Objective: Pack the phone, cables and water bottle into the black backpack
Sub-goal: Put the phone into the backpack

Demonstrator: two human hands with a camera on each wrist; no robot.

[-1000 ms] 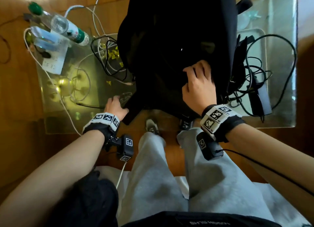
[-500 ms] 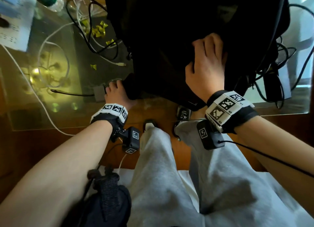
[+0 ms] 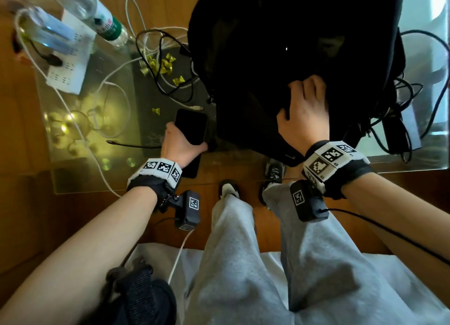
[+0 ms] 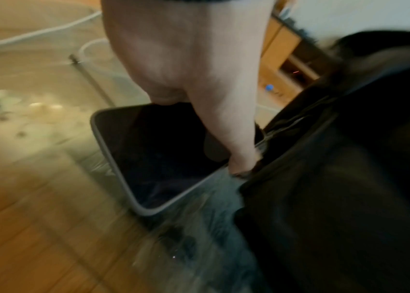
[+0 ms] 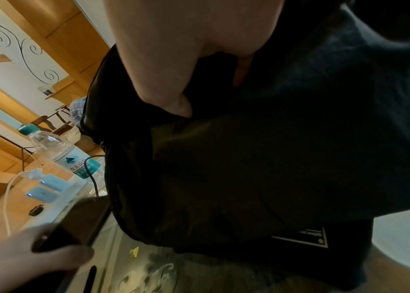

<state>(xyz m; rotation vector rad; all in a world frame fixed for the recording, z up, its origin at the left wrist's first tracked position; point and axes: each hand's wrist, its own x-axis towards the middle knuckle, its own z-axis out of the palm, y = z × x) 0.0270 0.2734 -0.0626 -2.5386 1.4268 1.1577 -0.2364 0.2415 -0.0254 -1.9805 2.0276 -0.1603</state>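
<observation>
The black backpack (image 3: 280, 64) stands on the glass table, filling the top middle of the head view. My left hand (image 3: 181, 143) grips a black phone (image 3: 191, 128) by its lower end, just left of the backpack's lower corner; the left wrist view shows the phone (image 4: 158, 158) with my thumb across its screen. My right hand (image 3: 304, 115) clutches the backpack's front fabric (image 5: 249, 178). A clear water bottle (image 3: 102, 20) with a green label lies at the top left. Black and white cables (image 3: 160, 64) lie tangled left of the backpack, more black cables (image 3: 418, 101) to its right.
A white power strip (image 3: 65, 64) with plugs sits at the far left of the glass table (image 3: 80, 174). Small yellow wrappers (image 3: 165, 64) are scattered among the cables. My grey-trousered legs (image 3: 233, 251) and shoes are under the table's near edge.
My left hand has lifted the phone off the table beside the backpack; earlier it only rested at the backpack's corner. The right hand keeps its grip on the backpack fabric.
</observation>
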